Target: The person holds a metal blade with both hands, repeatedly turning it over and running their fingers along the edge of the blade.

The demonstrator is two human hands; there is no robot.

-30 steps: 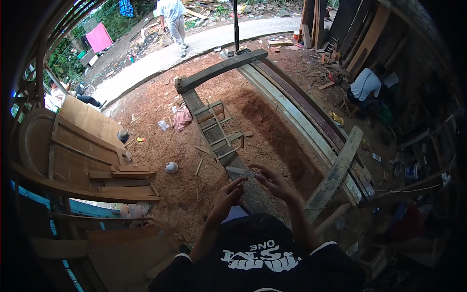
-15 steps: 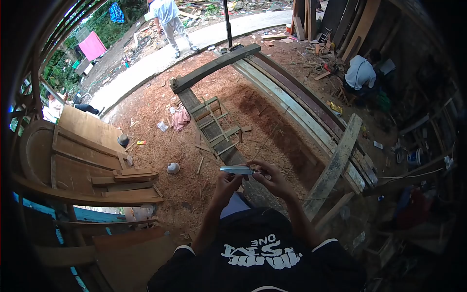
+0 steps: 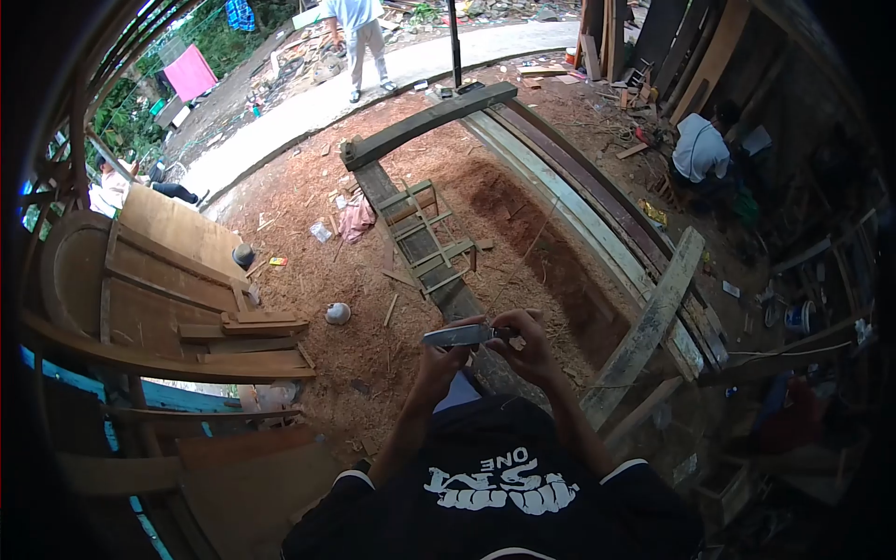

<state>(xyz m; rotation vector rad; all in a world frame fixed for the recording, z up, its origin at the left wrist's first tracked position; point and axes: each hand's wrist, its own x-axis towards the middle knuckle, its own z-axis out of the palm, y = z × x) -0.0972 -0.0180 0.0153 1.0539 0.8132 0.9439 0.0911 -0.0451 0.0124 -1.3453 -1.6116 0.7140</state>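
Observation:
A knife (image 3: 457, 335) with a broad grey blade lies level in front of my chest, its tip to the left. My right hand (image 3: 528, 349) is closed around the dark handle end. Beneath the blade, my left hand (image 3: 439, 364) pinches it with thumb and fingers; some of its fingers are hidden. Past my hands runs a narrow wooden bench (image 3: 378, 189), and a small slatted wooden frame (image 3: 425, 227) rests on it.
Long boards (image 3: 588, 215) lie to the right, with a thick beam (image 3: 653, 322) across their near end. Panels (image 3: 168, 271) lean at left. Wood shavings (image 3: 308, 196) cover the ground. One person (image 3: 700, 149) crouches at right; another (image 3: 359, 42) stands on the path.
The knife blade has turned slightly, its flat face now looking darker. My right hand has shifted a little right along the handle. The view has swung slightly left.

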